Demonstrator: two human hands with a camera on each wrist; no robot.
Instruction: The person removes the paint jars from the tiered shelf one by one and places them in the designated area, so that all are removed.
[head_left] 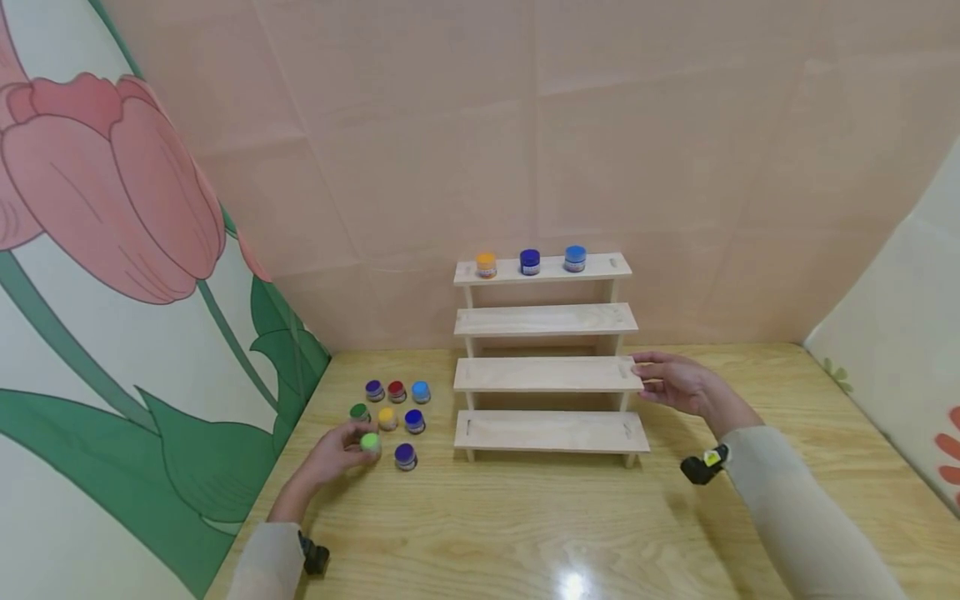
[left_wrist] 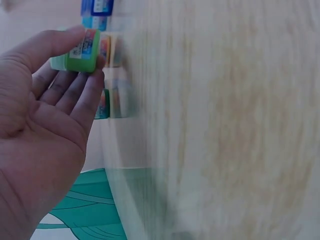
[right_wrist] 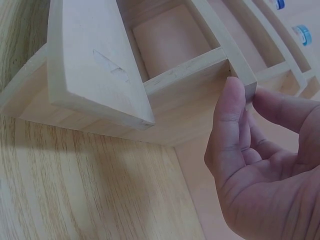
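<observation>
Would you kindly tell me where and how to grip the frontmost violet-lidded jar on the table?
Probably pinch the jar across opposite sides of its round lid, coming from above and the near side: it stands upright, bare tabletop lies before it, and a blue-lidded jar stands behind.

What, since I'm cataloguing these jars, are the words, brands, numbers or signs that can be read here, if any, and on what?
No text can be read.
Light green jar in the left hand: label too blurred.
Orange jar, dark blue jar, light blue jar on the top shelf: labels too small.
</observation>
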